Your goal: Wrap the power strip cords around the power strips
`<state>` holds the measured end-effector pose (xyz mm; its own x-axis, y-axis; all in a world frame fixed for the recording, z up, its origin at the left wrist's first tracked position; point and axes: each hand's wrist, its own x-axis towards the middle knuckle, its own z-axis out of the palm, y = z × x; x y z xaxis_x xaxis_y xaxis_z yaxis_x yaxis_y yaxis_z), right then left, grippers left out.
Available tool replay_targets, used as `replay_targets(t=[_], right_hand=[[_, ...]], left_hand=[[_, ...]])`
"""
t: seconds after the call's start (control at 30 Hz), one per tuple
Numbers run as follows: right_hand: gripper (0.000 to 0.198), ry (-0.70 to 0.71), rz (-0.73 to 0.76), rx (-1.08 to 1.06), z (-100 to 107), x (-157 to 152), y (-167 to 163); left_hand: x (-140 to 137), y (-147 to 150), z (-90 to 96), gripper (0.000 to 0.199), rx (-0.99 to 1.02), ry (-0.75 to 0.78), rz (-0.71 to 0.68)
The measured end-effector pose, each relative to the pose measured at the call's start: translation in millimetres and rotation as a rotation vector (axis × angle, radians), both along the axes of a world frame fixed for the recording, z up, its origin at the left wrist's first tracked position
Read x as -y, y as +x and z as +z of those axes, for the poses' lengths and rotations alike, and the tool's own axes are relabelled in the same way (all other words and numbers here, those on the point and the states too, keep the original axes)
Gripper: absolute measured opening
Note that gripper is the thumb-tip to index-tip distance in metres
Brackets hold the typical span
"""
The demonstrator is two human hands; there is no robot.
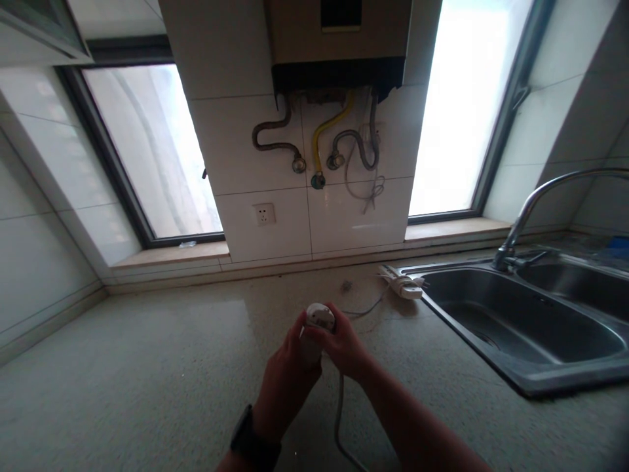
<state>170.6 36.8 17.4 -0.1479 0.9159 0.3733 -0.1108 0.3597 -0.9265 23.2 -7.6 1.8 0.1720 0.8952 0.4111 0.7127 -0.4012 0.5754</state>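
A white device with a rounded end (320, 316) is held up over the middle of the counter; its end face carries a small printed label, and its kind is not clear. My left hand (295, 367), with a dark watch on the wrist, wraps round its body from the left. From the right my right hand (346, 344) closes on the same device near its top, thumb across it. A grey cord (339, 413) runs down from beneath my hands toward the lower edge. Much of the device's body is hidden by my fingers.
A white power strip (410, 290) with cable wound round it lies beside the sink (521, 380); a thin cord leads from it toward my hands. A curved tap (528, 210) rises behind the sink. The tiled wall has a socket (264, 214) and a water heater (339, 52) with hoses.
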Motion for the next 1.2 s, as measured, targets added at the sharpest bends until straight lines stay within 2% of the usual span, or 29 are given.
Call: replay_targets(t=[0.17,0.37,0.43,0.57,0.7,0.83,1.0,1.2], right_hand=[[0.036,-0.012,0.024,0.046,2,0,3],[0.033,-0.008,0.022,0.178,8,-1,15],[0.037,-0.015,0.079,0.203,10,-2,21],[0.062,-0.084,0.296,0.111,13,-4,30],[0.065,-0.115,0.348,0.005,11,-5,28],[0.061,-0.119,0.306,0.013,8,-4,21],[0.058,-0.036,0.18,0.094,5,-3,16],[0.057,-0.049,0.154,0.087,1,-5,16]], left_hand=[[4,0,5.6,0.079,0.034,-0.085,0.007],[6,0,7.1,0.091,0.052,-0.084,-0.039],[7,-1,9.2,0.091,0.075,-0.103,-0.06],[7,-3,11.8,0.09,0.202,-0.14,-0.099],[2,-6,7.7,0.088,0.345,-0.136,-0.168],[-1,-9,5.9,0.086,0.412,-0.118,-0.219],[0,-7,4.4,0.095,0.421,-0.123,-0.207],[-7,-8,-8.5,0.1,0.384,-0.085,-0.173]])
